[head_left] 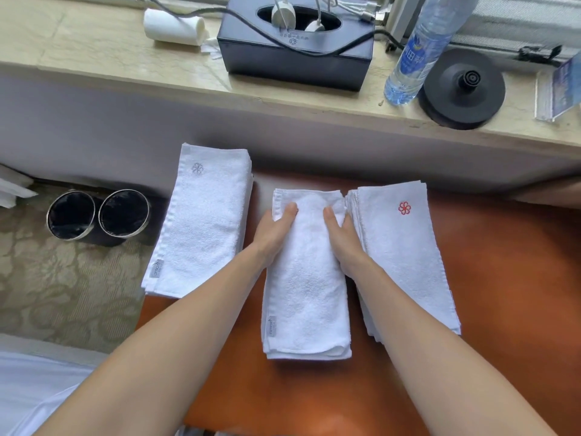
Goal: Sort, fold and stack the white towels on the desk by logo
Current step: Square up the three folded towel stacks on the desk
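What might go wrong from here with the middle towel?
The middle towel, held by the left hand and right hand, shows no logo, so it may land on the wrong stack. The grey-logo stack sits at the left edge of the desk; a nudge might tip it off. The right hand lies against the red-logo stack and may drag its edges.

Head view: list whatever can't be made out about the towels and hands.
1. Logo of the middle towel: none shows on its folded top face in the head view.
2. Fingers of the left hand and right hand: hidden by the hands' backs and the towel's sides, so the grip is unclear.
3. Towel count in the left stack and right stack: edge layers too fine.
4. Cap of the water bottle: cut off by the top edge.
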Demonstrator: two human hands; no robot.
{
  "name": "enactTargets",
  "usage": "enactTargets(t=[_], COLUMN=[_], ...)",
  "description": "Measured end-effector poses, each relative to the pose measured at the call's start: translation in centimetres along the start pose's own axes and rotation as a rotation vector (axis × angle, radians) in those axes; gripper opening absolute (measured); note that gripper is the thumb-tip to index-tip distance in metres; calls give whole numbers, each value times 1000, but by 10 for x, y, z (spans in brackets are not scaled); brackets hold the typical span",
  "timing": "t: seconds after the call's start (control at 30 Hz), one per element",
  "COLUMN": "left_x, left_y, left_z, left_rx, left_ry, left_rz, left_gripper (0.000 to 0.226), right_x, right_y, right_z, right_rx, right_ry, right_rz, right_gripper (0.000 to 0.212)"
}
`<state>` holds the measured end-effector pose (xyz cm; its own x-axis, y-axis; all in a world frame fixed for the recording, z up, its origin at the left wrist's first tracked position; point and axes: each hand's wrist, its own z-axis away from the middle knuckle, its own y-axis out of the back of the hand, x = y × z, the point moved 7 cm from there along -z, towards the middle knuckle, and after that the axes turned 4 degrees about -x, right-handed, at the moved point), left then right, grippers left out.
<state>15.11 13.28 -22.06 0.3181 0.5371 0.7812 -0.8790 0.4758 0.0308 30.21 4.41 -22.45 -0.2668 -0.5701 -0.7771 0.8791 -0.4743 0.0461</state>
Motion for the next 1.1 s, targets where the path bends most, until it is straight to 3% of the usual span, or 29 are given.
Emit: enactTargets(t=[0.1, 0.2, 0.3, 0.47, 0.67, 0.8, 1.1], left_x=[-14, -44, -75, -110, -114, -112, -116], left_y=[5, 7, 14, 25, 33, 30, 30], left_z=[22, 59, 101, 146, 165, 174, 175], left_rx=[-44, -66, -39, -76, -83, -100, -203], left_ry=[-23, 15, -45, -30, -53, -107, -88], left_rz=[-18, -69, -203, -384, -537, -602, -490], left_gripper=[33, 60, 54, 71, 45, 27, 28], right_x=[-2, 8, 35, 86, 110, 128, 139], right_y=[1, 8, 21, 44, 39, 38, 42], right_z=[17, 46, 85, 142, 178, 192, 203], right_rx=[21, 14, -24, 69, 143, 147, 180], right_ry=[44, 88, 105, 39, 64, 2, 5], right_rz=[-19, 48, 167, 262, 360, 385, 350], right_gripper=[56, 48, 40, 28, 15, 28, 26])
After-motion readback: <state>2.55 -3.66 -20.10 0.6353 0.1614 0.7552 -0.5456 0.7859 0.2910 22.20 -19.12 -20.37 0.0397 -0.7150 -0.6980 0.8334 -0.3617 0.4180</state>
